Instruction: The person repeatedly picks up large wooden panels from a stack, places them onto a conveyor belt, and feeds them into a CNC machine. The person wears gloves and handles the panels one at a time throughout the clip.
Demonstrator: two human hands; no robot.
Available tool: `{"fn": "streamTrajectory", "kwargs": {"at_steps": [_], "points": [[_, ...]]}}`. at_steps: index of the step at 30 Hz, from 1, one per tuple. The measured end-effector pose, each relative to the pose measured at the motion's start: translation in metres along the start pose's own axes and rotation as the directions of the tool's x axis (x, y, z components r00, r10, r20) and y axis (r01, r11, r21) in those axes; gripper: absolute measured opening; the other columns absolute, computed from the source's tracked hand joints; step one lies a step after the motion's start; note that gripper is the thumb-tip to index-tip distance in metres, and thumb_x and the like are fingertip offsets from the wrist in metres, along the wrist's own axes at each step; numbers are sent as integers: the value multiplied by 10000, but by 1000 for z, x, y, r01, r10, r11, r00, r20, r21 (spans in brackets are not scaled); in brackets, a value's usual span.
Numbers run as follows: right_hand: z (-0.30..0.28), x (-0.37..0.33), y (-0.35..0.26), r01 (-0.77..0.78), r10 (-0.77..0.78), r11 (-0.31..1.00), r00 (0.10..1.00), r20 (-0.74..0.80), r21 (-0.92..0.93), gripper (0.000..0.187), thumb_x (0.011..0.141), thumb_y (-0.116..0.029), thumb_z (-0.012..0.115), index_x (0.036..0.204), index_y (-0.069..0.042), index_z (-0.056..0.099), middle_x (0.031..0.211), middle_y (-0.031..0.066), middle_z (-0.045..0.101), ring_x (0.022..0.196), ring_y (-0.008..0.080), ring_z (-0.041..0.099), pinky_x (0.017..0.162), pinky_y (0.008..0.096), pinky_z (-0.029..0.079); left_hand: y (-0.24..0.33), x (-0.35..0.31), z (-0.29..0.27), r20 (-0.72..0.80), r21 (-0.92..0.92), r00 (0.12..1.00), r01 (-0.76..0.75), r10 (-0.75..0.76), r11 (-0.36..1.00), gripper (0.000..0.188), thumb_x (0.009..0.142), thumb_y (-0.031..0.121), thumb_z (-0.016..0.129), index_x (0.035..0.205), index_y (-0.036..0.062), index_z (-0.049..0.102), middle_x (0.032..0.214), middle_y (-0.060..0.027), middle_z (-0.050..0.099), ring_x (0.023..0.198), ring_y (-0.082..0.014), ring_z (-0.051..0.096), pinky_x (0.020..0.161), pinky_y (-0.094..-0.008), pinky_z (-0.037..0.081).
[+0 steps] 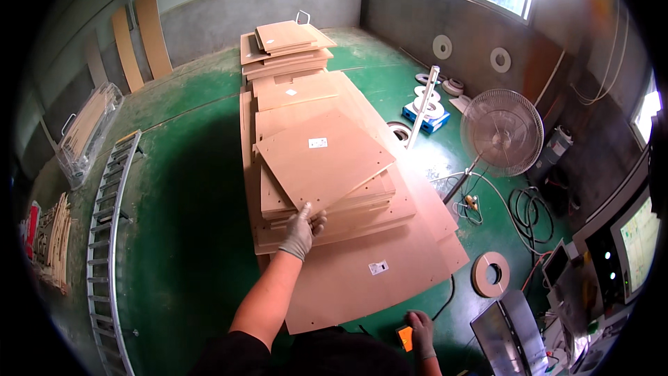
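My left hand (300, 234), in a pale glove, is closed on the near corner of a flat brown panel (327, 174). This panel carries a small white label (317, 143) and lies turned askew on a stack of similar panels (278, 202), with small holes near its edges. Low in the picture, my right hand (422, 334), also gloved, is closed around an orange-and-black handheld scanner (405, 338), partly hidden by the hand. A black cord (447, 301) runs close by. Between my hands lies a larger bottom panel (348, 292) with another label (378, 267).
More stacked panels (287, 56) stand beyond. A ladder (104, 251) lies at the left. To the right are a standing fan (502, 132), a roll of edging (490, 274), hoses (532, 216) and a monitor (637, 244). Rolls (426, 108) sit near the far wall.
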State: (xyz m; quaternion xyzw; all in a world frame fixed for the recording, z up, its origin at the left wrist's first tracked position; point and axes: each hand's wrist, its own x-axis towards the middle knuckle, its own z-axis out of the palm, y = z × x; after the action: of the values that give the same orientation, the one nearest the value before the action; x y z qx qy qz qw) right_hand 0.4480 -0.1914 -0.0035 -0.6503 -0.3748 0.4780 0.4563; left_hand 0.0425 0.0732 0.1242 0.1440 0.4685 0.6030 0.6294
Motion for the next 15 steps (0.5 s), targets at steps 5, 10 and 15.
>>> {"fn": "streamTrajectory", "kwargs": {"at_steps": [5,10,15], "points": [[88,9,-147,-175,56,938,928,369,298,404,1026,-287,633,1256,45,642,1126,170,723,1039,272,713,957,385,562,-28,-30,-10,172,172,980,68,-98,983,307,1032,348,629,1033,50,706,933,-82,754,768,-182,716,652,-312,561],[125,23,-183,-328,54,800,873,485,502,482,1011,-320,654,1330,37,589,1229,199,685,1124,300,686,1015,438,532,-76,-120,-17,406,318,847,222,-344,922,356,1068,333,589,1156,10,708,1041,-90,745,963,-204,709,862,-338,572],[139,34,-176,-503,191,678,825,532,536,321,1043,-274,600,1145,19,680,1081,103,717,999,161,671,906,331,536,-128,-169,-40,659,588,550,49,-513,807,423,1060,347,618,1309,6,644,1206,-91,711,1137,-173,656,989,-330,540]]}}
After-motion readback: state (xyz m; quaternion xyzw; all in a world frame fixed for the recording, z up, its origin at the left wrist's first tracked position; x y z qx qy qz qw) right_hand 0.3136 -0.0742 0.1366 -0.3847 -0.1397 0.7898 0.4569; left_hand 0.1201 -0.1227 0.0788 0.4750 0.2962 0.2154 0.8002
